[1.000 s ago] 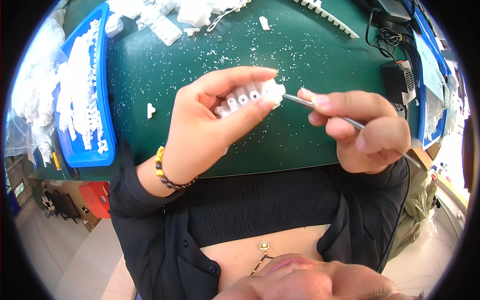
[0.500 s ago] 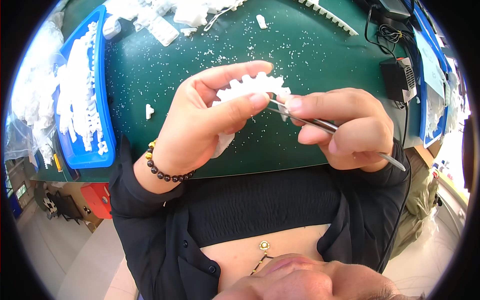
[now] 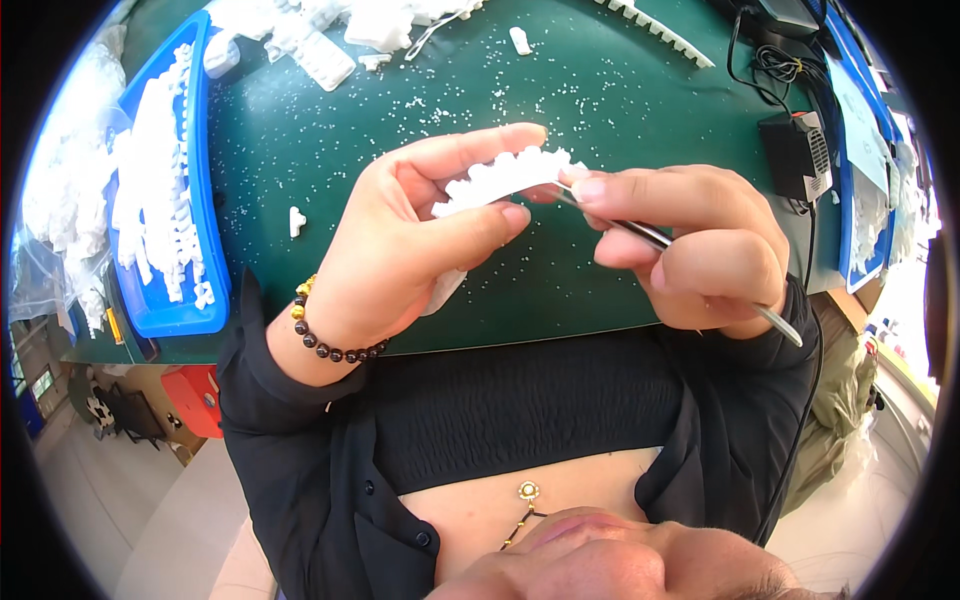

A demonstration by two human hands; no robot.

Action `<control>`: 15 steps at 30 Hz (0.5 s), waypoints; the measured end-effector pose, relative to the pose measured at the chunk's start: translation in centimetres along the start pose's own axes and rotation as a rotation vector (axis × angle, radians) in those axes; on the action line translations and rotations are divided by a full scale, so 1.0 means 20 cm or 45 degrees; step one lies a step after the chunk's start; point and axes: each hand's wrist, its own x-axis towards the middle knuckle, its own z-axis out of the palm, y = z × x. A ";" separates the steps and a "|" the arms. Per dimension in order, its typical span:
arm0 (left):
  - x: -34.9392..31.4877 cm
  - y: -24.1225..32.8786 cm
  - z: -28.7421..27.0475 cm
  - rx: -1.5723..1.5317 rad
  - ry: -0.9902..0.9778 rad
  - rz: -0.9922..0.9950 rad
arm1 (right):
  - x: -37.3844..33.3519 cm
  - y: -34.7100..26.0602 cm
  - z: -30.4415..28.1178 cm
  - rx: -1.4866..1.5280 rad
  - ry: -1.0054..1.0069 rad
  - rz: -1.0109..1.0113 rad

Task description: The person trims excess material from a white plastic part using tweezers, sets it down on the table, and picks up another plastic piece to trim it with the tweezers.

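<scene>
Strip, white and toothed, is held in the left hand, its long axis inclined from lower left to upper right. Its right end is placed nearest the right hand, by which a slender metal tool is gripped; whether the strip is touched by the tip cannot be told. Beneath, a green tabletop is seen.
</scene>
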 end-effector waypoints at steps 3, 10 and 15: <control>0.00 0.01 0.03 0.068 0.003 0.006 | 0.00 0.01 0.01 -0.067 0.064 -0.039; -0.02 -0.01 0.01 0.373 0.197 0.209 | -0.01 0.00 0.00 -0.080 0.008 0.027; -0.04 -0.01 0.01 0.740 0.201 0.395 | -0.06 0.01 0.01 0.146 0.135 0.007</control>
